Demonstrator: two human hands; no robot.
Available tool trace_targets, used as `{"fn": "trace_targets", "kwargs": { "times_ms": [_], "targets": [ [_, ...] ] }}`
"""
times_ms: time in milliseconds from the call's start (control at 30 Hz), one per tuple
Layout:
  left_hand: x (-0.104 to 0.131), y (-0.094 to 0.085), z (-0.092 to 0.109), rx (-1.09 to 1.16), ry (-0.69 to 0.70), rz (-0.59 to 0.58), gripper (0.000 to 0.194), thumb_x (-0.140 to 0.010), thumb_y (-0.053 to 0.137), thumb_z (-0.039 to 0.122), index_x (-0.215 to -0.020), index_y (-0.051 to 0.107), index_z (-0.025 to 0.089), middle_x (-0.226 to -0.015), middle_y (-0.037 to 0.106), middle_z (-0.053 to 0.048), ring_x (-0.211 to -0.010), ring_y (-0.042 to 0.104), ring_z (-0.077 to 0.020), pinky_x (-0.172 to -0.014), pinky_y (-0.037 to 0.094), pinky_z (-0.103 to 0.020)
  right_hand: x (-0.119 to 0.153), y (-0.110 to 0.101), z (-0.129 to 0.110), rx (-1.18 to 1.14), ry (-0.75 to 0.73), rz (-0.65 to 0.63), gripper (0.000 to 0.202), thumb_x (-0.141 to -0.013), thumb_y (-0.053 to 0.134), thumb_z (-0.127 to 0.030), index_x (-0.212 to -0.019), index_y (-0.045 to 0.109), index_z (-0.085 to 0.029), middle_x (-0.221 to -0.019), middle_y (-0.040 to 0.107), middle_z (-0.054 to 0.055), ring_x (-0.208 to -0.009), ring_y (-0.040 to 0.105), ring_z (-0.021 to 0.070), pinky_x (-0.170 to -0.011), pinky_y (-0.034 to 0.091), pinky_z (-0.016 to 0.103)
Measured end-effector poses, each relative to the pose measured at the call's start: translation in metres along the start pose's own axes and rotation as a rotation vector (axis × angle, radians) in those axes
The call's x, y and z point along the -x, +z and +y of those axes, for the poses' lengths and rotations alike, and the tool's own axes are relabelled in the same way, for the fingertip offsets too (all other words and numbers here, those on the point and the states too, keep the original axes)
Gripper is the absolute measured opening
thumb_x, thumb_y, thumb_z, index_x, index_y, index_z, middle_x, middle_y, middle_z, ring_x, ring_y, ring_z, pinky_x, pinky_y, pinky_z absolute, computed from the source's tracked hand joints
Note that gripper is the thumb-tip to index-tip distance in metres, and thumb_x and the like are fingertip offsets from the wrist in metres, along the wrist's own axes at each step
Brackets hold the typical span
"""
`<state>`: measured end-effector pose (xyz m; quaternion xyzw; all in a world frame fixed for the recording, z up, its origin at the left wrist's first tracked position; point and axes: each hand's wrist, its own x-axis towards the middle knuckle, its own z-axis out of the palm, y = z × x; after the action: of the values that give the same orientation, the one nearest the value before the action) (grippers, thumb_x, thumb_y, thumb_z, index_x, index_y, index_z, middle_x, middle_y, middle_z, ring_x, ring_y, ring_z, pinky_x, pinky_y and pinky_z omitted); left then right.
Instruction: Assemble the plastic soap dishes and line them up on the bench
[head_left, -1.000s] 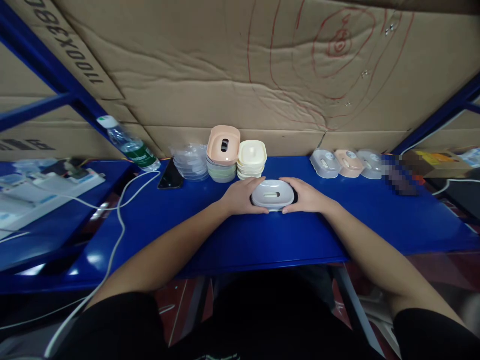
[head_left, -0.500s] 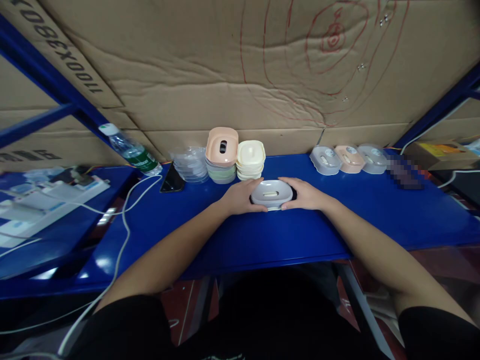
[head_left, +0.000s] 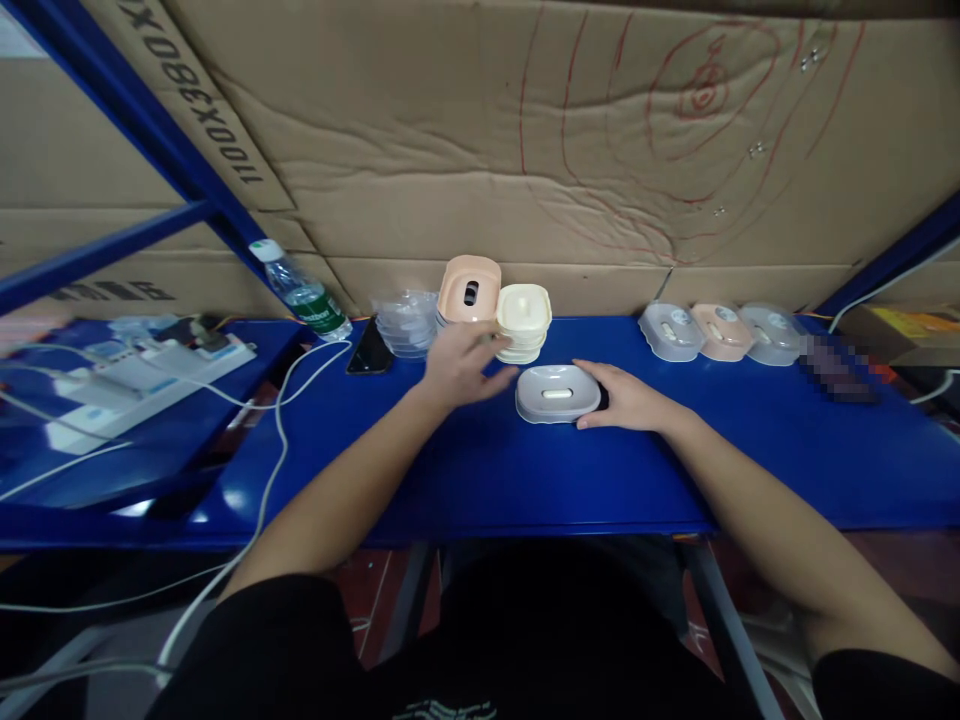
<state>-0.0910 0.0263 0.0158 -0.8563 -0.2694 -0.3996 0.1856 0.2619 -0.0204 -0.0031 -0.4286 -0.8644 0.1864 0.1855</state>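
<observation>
"Near the middle of the desk, what do I have?"

"A grey box, sitting flat, with a pale bar in the slot on its top. I have its right end between the thumb and fingers of my right hand."

"And my left hand?"

"Fingers loosely parted, off the grey box. It's nearest the yellow stack and the peach shell; I can't tell whether the fingertips touch either."

"What stands left of those?"

"A stack of clear cups, then a dark phone lying flat, and a bottle leaning beyond it."

"Over to my right?"

"Three finished-looking boxes side by side: a pale grey one, a peach one in the middle, another grey one. Behind everything I see cardboard with red rings drawn on it."
</observation>
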Motion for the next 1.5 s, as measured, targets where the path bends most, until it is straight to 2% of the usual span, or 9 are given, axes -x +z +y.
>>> {"fn": "trace_targets", "kwargs": {
  "times_ms": [167, 300, 433, 800, 1100, 1233, 1333, 1400, 1500],
  "targets": [
    [0.014, -0.044, -0.063, -0.239, -0.489, 0.291, 0.023, -0.094, 0.064, 0.040, -0.102, 0.072, 0.021, -0.128, 0.067, -0.015, -0.123, 0.059, -0.0349, -0.109, 0.038, -0.059, -0.001, 0.000, 0.001, -0.003, -0.006, -0.014, 0.121, -0.072, 0.085, -0.077, -0.168, 0.040, -0.019, -0.165, 0.050, 0.022, -0.149, 0.051, 0.0477, -0.122, 0.040, 0.069],
    [0.031, -0.063, -0.097, -0.205, -0.741, 0.229, 0.018, -0.090, 0.066, 0.038, -0.097, 0.067, 0.022, -0.135, 0.062, -0.018, -0.136, 0.052, -0.0403, -0.115, 0.034, -0.064, -0.001, -0.001, 0.000, -0.005, -0.010, -0.020, 0.120, -0.072, 0.085, -0.078, -0.168, 0.040, -0.020, -0.165, 0.051, 0.021, -0.149, 0.051, 0.0473, -0.123, 0.040, 0.069],
    [0.042, -0.061, -0.113, -0.026, -0.859, 0.154, 0.025, -0.095, 0.057, 0.046, -0.098, 0.064, 0.023, -0.112, 0.071, -0.013, -0.114, 0.067, -0.0320, -0.104, 0.051, -0.050, 0.000, -0.002, -0.001, -0.001, -0.008, -0.017, 0.119, -0.073, 0.085, -0.077, -0.168, 0.040, -0.021, -0.164, 0.052, 0.021, -0.149, 0.051, 0.0474, -0.122, 0.040, 0.070],
    [0.050, -0.053, -0.120, 0.157, -0.832, 0.145, 0.042, -0.087, 0.066, 0.058, -0.105, 0.056, 0.021, -0.134, 0.069, -0.017, -0.113, 0.069, -0.0282, -0.103, 0.054, -0.046, 0.000, -0.005, -0.003, 0.001, -0.015, -0.019, 0.118, -0.073, 0.085, -0.077, -0.168, 0.040, -0.024, -0.165, 0.051, 0.019, -0.149, 0.052, 0.0464, -0.122, 0.042, 0.068],
    [0.046, -0.063, -0.115, -0.006, -0.726, 0.368, 0.047, -0.098, 0.056, 0.068, -0.090, 0.044, 0.024, -0.114, 0.065, -0.008, -0.116, 0.063, -0.0272, -0.104, 0.049, -0.050, 0.001, -0.003, 0.000, -0.006, -0.024, -0.015, 0.120, -0.072, 0.085, -0.077, -0.169, 0.039, -0.024, -0.166, 0.051, 0.019, -0.148, 0.052, 0.0460, -0.122, 0.041, 0.068],
    [0.028, -0.063, -0.103, -0.012, -0.552, 0.643, 0.059, -0.107, 0.023, 0.076, -0.086, 0.039, 0.023, -0.091, 0.060, -0.003, -0.094, 0.065, -0.0176, -0.087, 0.046, -0.045, 0.001, -0.005, 0.001, -0.017, -0.030, -0.021, 0.120, -0.073, 0.083, -0.079, -0.169, 0.038, -0.023, -0.166, 0.050, 0.019, -0.148, 0.052, 0.0460, -0.122, 0.042, 0.067],
    [0.000, -0.057, -0.067, 0.083, -0.564, 0.797, 0.063, -0.104, 0.015, 0.081, -0.086, 0.036, 0.025, -0.080, 0.063, -0.001, -0.076, 0.067, -0.0171, -0.077, 0.048, -0.043, 0.000, -0.007, 0.000, -0.070, -0.058, 0.041, 0.113, -0.082, 0.074, -0.081, -0.171, 0.033, -0.025, -0.163, 0.054, 0.019, -0.147, 0.054, 0.0450, -0.120, 0.044, 0.067],
    [-0.017, -0.052, -0.029, 0.163, -0.621, 0.811, 0.066, -0.101, 0.010, 0.086, -0.084, 0.034, 0.027, -0.074, 0.062, 0.001, -0.072, 0.070, -0.0192, -0.077, 0.053, -0.044, -0.001, -0.008, -0.003, -0.102, -0.078, 0.127, 0.108, -0.088, 0.066, -0.081, -0.173, 0.026, -0.027, -0.159, 0.058, 0.019, -0.145, 0.056, 0.0433, -0.119, 0.044, 0.068],
    [-0.030, -0.043, 0.035, 0.424, -0.721, 0.657, 0.067, -0.099, 0.020, 0.089, -0.080, 0.039, 0.028, -0.074, 0.068, 0.001, -0.066, 0.072, -0.0215, -0.075, 0.059, -0.047, -0.001, -0.009, -0.011, -0.109, -0.090, 0.285, 0.116, -0.089, 0.064, -0.081, -0.176, 0.010, -0.028, -0.160, 0.057, 0.019, -0.145, 0.056, 0.0410, -0.122, 0.043, 0.064]
  ]
}}
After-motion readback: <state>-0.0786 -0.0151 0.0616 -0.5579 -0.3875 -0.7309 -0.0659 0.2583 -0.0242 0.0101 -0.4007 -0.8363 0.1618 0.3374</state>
